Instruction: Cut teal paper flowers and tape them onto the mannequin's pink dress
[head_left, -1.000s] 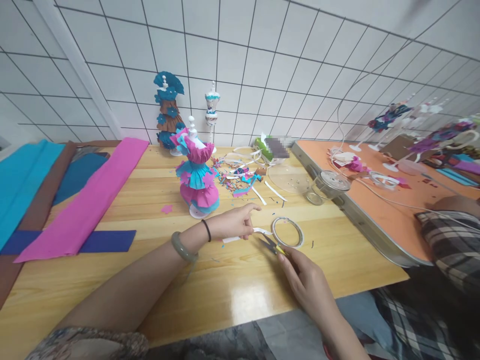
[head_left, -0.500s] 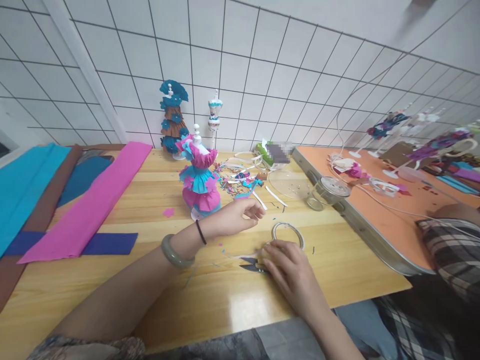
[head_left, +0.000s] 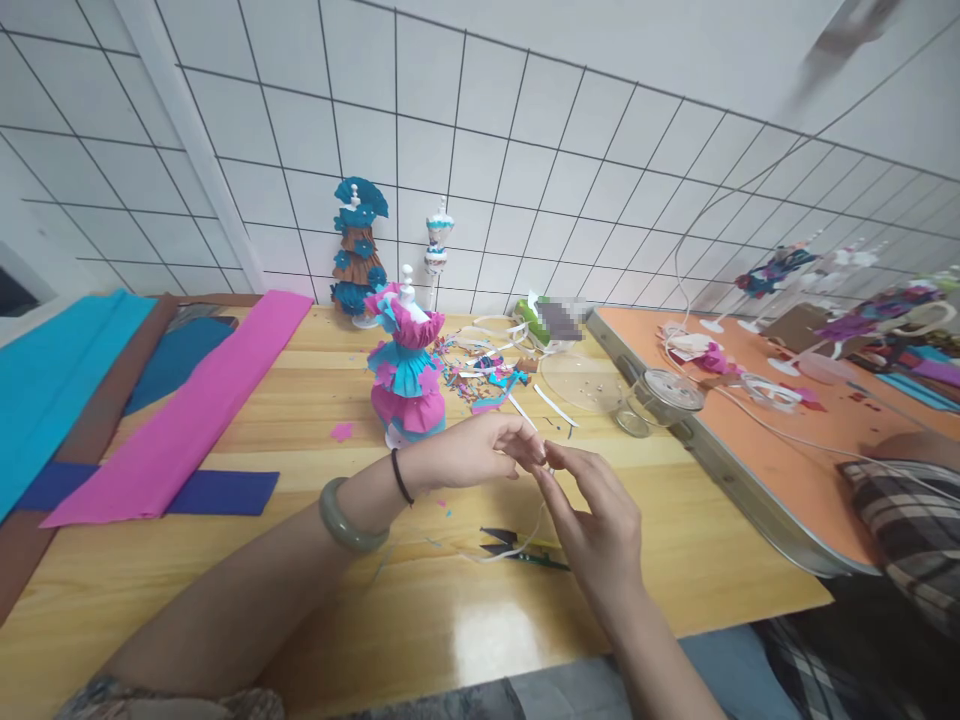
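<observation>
My left hand [head_left: 491, 450] reaches across with its fingers bent and closed, the tips meeting those of my right hand [head_left: 596, 510]. What my left fingertips hold is too small to make out. Between thumb and finger, my right hand pinches a thin white strip [head_left: 538, 522], which curls down to the table. Below lie yellow-and-green thread snips [head_left: 517, 548], blades pointing left, partly covered by my right hand and the strip. Behind my left wrist stands a small dress form [head_left: 409, 360] in ruffled pink and blue crepe paper.
Pink crepe paper [head_left: 199, 395] and other coloured sheets lie left. Paper scraps [head_left: 487, 370] are scattered behind my hands. Two decorated dress forms, one teal and brown [head_left: 360, 250], stand by the wall. A glass jar [head_left: 660, 395] lies tipped over near the orange table [head_left: 757, 440].
My right hand has lifted off the snips, rising to meet my left fingertips with the white strip. The tape-like ring beside it is now out of sight. My left hand has shifted slightly right.
</observation>
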